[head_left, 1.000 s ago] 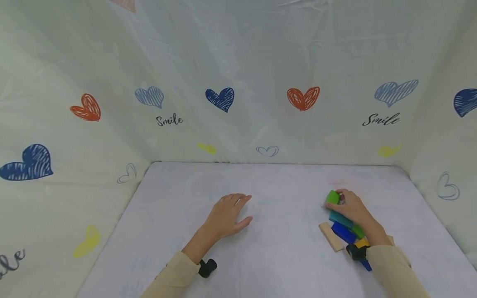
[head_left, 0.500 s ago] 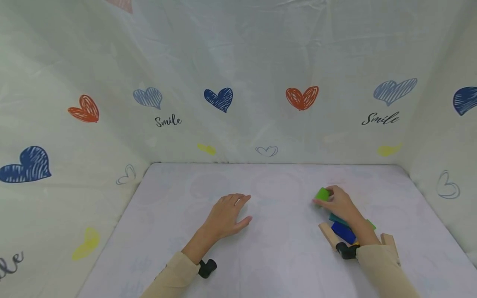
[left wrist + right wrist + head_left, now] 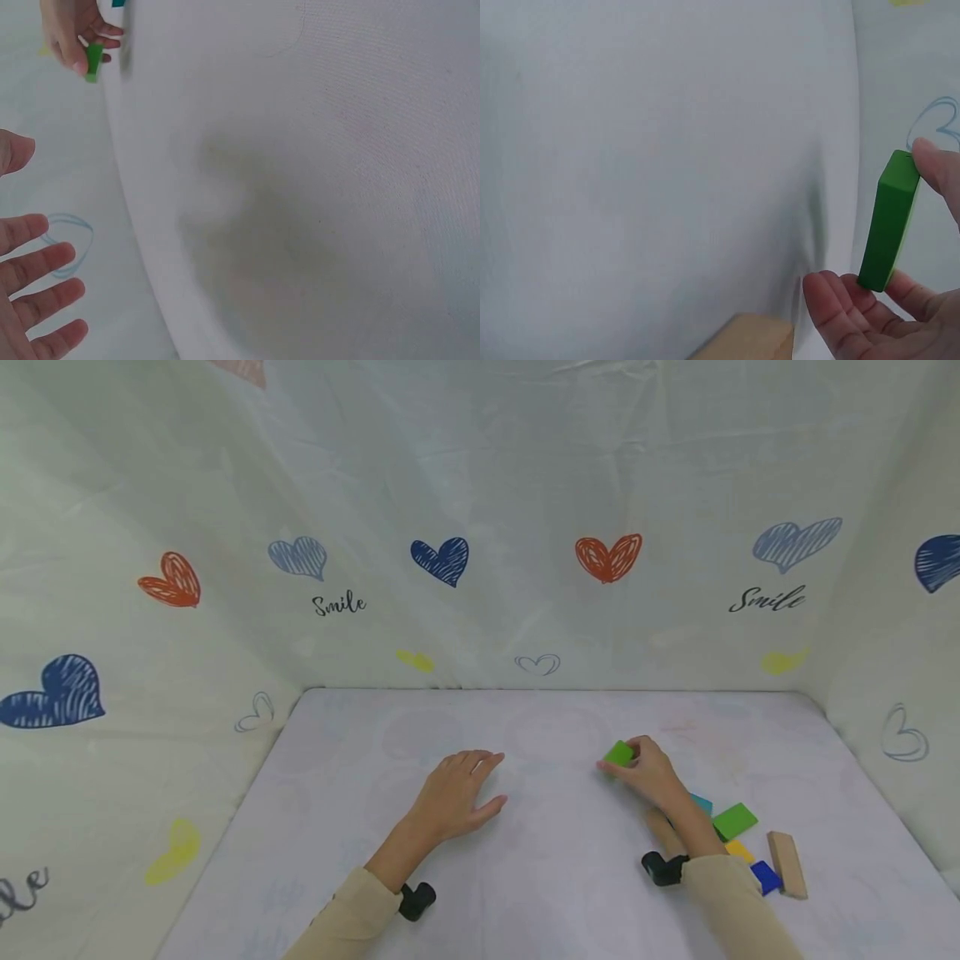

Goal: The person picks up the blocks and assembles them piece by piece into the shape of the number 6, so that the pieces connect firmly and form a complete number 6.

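A green rectangular block (image 3: 889,221) is pinched at its two ends between the thumb and fingers of my right hand (image 3: 648,772). In the right wrist view a shadow falls on the white cloth beside the block. My left hand (image 3: 453,793) holds nothing; its fingers are spread and relaxed over the middle of the table, as the left wrist view also shows. Behind my right forearm lie a second green block (image 3: 735,821), a yellow block (image 3: 740,850), a blue block (image 3: 766,877) and a teal block (image 3: 702,803), the last partly hidden.
A plain wooden block (image 3: 787,864) lies at the right of the group. Another wooden block (image 3: 663,832) is partly covered by my right wrist. The white cloth-covered table (image 3: 555,893) ends at the back against a hanging curtain (image 3: 495,468) printed with hearts.
My right hand has carried the green block leftward, away from the other blocks. More of the blocks at the right now show past the forearm. My left hand has stayed in place.
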`<control>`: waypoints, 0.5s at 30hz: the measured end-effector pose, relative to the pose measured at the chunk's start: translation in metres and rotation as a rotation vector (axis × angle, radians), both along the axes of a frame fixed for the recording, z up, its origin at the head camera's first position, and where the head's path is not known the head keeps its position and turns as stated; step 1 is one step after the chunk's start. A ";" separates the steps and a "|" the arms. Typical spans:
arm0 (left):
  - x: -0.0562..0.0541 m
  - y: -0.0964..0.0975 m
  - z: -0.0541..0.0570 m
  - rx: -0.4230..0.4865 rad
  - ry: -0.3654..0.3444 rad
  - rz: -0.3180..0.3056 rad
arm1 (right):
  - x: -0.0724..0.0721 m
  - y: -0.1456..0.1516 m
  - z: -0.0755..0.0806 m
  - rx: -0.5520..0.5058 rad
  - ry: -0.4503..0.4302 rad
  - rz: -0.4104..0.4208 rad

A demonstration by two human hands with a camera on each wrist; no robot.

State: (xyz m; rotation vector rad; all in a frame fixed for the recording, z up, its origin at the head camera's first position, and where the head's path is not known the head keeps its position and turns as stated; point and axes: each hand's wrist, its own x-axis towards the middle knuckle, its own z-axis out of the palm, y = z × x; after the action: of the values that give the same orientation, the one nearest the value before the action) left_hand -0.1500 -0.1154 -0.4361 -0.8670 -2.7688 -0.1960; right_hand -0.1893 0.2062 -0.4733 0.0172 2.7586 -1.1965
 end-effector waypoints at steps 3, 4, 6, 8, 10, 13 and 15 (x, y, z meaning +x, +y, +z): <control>0.000 0.000 0.001 -0.002 -0.001 0.000 | -0.002 -0.009 -0.003 -0.032 -0.019 -0.016; 0.000 0.000 0.001 -0.006 -0.003 0.002 | -0.003 -0.012 -0.005 -0.038 -0.025 -0.021; 0.000 0.000 0.002 -0.011 -0.008 0.007 | -0.004 -0.018 -0.006 -0.046 -0.032 -0.032; 0.000 0.000 0.002 -0.013 -0.013 0.012 | -0.005 -0.024 -0.007 -0.049 -0.030 -0.037; 0.000 0.000 0.002 -0.015 -0.017 0.015 | -0.006 -0.030 -0.007 -0.048 -0.025 -0.039; -0.001 0.000 0.002 -0.017 -0.018 0.020 | -0.007 -0.039 -0.007 -0.052 -0.013 -0.036; -0.001 0.000 0.001 -0.017 -0.016 0.023 | -0.008 -0.046 -0.007 -0.054 -0.006 -0.037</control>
State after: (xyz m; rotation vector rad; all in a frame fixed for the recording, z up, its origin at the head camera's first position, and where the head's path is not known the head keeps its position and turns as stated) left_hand -0.1508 -0.1155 -0.4349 -0.8414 -2.7974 -0.1764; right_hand -0.1972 0.1605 -0.4798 0.0663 2.7314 -1.2770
